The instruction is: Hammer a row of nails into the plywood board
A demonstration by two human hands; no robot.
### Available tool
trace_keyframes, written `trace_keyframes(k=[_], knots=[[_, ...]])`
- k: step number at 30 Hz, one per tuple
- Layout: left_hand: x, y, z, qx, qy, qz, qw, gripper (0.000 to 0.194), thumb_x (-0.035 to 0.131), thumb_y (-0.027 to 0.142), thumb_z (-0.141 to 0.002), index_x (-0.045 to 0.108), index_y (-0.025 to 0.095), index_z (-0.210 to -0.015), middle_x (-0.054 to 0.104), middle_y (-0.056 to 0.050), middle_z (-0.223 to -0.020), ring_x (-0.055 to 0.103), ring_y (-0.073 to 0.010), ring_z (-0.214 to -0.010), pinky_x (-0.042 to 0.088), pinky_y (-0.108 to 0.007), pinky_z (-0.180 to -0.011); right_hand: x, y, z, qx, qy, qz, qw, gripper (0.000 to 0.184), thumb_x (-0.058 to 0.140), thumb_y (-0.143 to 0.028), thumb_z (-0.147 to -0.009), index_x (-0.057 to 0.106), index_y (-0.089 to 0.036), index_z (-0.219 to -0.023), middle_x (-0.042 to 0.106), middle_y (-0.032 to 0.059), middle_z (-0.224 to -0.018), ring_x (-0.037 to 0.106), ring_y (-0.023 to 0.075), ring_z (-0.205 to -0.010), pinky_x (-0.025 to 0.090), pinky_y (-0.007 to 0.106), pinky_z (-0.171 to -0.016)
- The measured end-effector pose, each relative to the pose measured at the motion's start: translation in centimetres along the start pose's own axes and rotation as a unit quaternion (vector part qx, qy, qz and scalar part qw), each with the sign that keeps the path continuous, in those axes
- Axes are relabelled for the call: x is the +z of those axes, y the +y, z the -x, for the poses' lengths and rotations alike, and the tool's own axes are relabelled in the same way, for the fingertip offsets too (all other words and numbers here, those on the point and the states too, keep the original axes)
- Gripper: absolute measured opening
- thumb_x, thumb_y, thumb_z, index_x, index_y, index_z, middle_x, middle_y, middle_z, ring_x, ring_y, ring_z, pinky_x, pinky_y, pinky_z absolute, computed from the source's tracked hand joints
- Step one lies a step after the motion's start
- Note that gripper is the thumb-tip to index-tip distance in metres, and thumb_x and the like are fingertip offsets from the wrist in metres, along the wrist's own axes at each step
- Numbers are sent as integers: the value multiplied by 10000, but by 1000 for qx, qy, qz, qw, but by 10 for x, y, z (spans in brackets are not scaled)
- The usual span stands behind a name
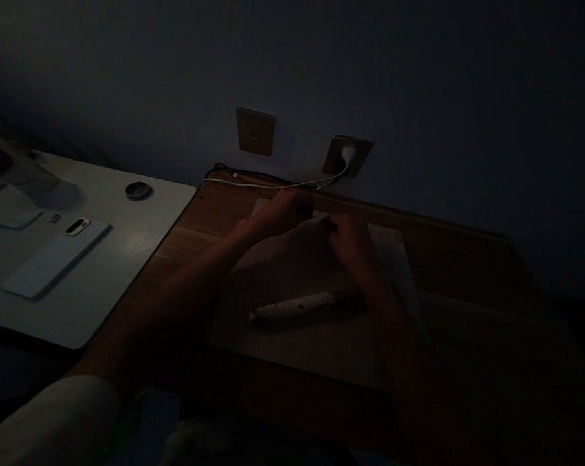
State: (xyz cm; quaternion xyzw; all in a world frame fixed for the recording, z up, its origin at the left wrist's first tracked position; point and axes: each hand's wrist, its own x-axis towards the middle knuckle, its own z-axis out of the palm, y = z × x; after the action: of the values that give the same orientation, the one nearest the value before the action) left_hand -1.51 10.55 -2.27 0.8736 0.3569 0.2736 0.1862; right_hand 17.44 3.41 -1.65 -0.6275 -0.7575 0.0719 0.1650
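Note:
The room is very dark, so detail is weak. My left hand (288, 208) is above the far edge of a pale flat sheet or board (283, 259), its fingers curled together. Close by on the right, my right hand (349, 238) is also closed, with a small dark patch at its fingertips. What either hand pinches, if anything, is too dark to make out. Nearer to me on the sheet lies a long, pale, stick-like thing (292, 307) with a darker right end, partly hidden by my right forearm.
The sheet rests on a brown wooden table (467, 298). White and dark cables (258, 186) run along the wall to a plug (348, 155) in a socket. On a white table (127, 246) at left are a phone (57, 259) and a small round dish (137, 190).

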Motion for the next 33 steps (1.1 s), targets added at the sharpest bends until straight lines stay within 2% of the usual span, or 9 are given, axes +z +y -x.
trace_keyframes(k=[3,8,16,21,25,27,28,31,33], knots=[[1,-3,0,6,-11,1,1000,182,650,54,-830,794,146,-890,800,-74,-906,726,-197,-853,507,-287,-800,4,-7,1,6,-5,1,1000,396,502,16,-845,831,-191,-924,833,146,-1052,765,310,-1052,562,393,-945],[2,-5,0,-8,-6,8,1000,247,656,31,-846,804,146,-1008,820,-92,-988,754,-206,-918,537,-299,-850,6,-14,0,21,-2,14,1000,363,506,-24,-903,824,-190,-955,827,158,-1043,755,328,-1057,562,410,-924],[0,-5,0,-4,-16,0,1000,216,662,51,-854,815,141,-977,822,-102,-1005,754,-225,-959,533,-311,-875,11,-17,0,25,2,38,999,359,486,-46,-947,821,-156,-1017,818,181,-1061,751,321,-1035,540,396,-913],[0,-8,-2,-12,-40,2,999,213,606,60,-856,804,138,-840,792,-76,-862,724,-203,-861,503,-297,-831,11,-18,2,3,-3,40,999,394,477,4,-909,817,-143,-1044,814,173,-1098,743,304,-1072,531,379,-945],[3,-6,0,-88,-51,86,991,165,638,74,-843,760,145,-758,721,-30,-766,658,-174,-791,464,-286,-777,3,-14,0,-8,0,29,1000,336,517,-27,-925,811,-161,-1018,823,145,-1096,755,295,-1065,542,391,-973],[6,-1,2,-163,-52,216,961,164,654,93,-863,717,147,-722,657,-6,-703,584,-135,-692,439,-269,-710,-6,-12,-1,-10,21,-5,1000,285,567,-53,-925,809,-181,-1002,830,121,-1085,767,292,-1052,557,406,-977],[9,3,2,-203,-52,302,930,183,660,105,-877,688,146,-701,623,1,-677,545,-118,-649,429,-261,-679,-11,-11,-1,-11,39,-29,999,257,596,-67,-922,810,-193,-989,834,108,-1067,775,292,-1032,569,411,-962],[17,17,3,-293,-59,544,784,216,667,122,-906,632,151,-695,574,5,-672,497,-90,-598,415,-232,-613,-31,-10,1,-16,109,-86,990,189,675,-115,-909,816,-231,-960,841,71,-1000,794,286,-942,602,414,-888],[24,27,2,-317,-82,622,711,191,639,114,-916,633,155,-730,567,2,-688,498,-87,-593,420,-215,-588,-44,-12,5,-26,137,-98,985,163,715,-138,-902,821,-249,-958,843,55,-979,800,283,-909,612,414,-861]])
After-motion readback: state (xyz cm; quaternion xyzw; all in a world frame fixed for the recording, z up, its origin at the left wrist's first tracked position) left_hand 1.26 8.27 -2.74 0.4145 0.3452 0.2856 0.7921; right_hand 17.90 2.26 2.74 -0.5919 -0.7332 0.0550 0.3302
